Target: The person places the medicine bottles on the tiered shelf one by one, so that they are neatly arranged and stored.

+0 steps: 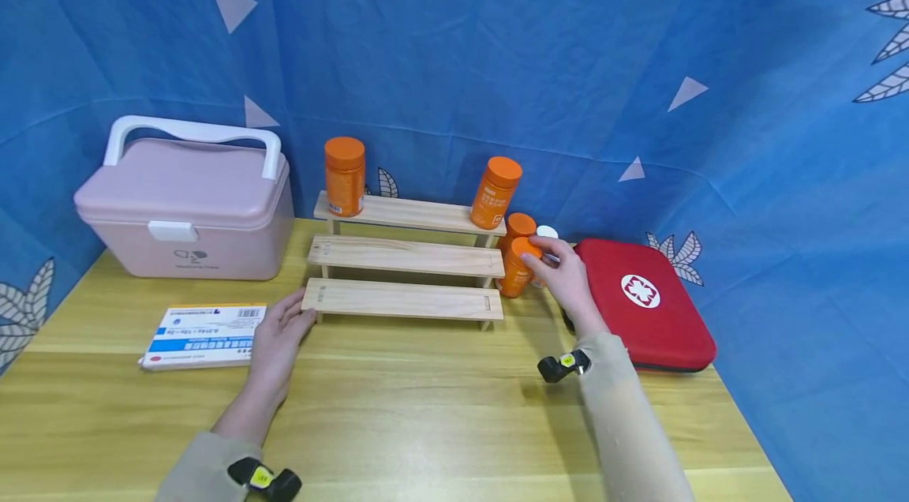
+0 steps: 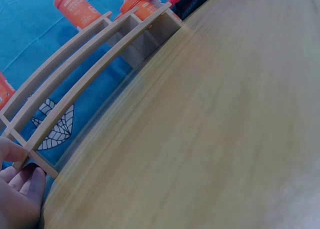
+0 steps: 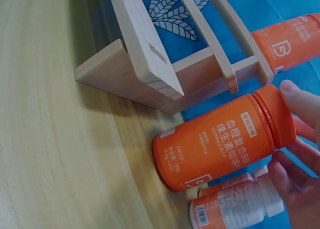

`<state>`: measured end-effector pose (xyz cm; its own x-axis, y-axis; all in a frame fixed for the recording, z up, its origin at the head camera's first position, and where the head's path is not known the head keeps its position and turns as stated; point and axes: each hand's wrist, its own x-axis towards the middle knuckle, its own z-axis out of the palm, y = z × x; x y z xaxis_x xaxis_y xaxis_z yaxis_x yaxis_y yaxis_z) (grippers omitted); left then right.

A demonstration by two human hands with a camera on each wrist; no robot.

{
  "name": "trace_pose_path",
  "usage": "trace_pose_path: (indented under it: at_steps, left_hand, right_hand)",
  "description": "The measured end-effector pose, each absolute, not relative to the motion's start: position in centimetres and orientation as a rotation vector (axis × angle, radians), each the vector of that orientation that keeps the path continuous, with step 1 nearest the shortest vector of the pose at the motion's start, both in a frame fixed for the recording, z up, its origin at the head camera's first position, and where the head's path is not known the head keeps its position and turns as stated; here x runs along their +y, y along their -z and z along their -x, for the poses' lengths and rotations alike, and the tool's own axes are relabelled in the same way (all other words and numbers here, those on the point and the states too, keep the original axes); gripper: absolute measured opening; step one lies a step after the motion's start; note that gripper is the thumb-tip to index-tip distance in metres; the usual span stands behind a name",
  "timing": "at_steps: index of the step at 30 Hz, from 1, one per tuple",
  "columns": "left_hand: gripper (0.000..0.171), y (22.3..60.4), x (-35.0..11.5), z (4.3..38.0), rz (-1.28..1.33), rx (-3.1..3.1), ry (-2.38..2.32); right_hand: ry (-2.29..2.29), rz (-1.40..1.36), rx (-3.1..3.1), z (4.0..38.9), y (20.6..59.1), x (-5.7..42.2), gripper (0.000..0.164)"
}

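Observation:
A three-tier wooden step rack [image 1: 405, 299] stands mid-table. At its lower left end my left hand [image 1: 278, 340] pinches the front tier; in the left wrist view, fingers [image 2: 12, 150] lie on both sides of that end. Beside the rack's right end, my right hand [image 1: 566, 281] holds an orange supplement bottle [image 3: 215, 139] by its cap, thumb and fingers around it. That bottle stands upright on the table. Close behind it are another orange bottle [image 1: 521, 226] and a white-capped bottle [image 3: 237, 206]. Two orange bottles, one left [image 1: 345, 182] and one right [image 1: 493, 198], stand on the top tier.
A pink medicine box [image 1: 192, 194] with a white handle sits at the back left. In front of it lies a white and blue medicine carton [image 1: 206, 336], near my left hand. To the right is a red first-aid case [image 1: 667, 320]. Blue cloth [image 1: 568, 36] hangs behind the table.

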<state>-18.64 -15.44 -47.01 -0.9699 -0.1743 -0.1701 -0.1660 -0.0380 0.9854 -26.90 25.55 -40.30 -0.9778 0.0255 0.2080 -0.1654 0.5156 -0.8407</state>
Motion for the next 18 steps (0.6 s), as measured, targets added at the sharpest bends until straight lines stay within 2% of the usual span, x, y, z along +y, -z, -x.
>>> trace_pose_path:
  at_steps: [10,18]
  left_hand:
    - [0.054,46.9,-15.4,18.7,-0.383,-2.174,2.223]
    - [0.053,47.0,-15.3,18.6,-0.391,-2.175,2.217]
  right_hand:
    - [-1.506,-0.194,-2.585,26.2,39.9,25.1,0.052]
    - [-1.514,-0.195,-2.518,24.8,38.2,23.4,0.048]
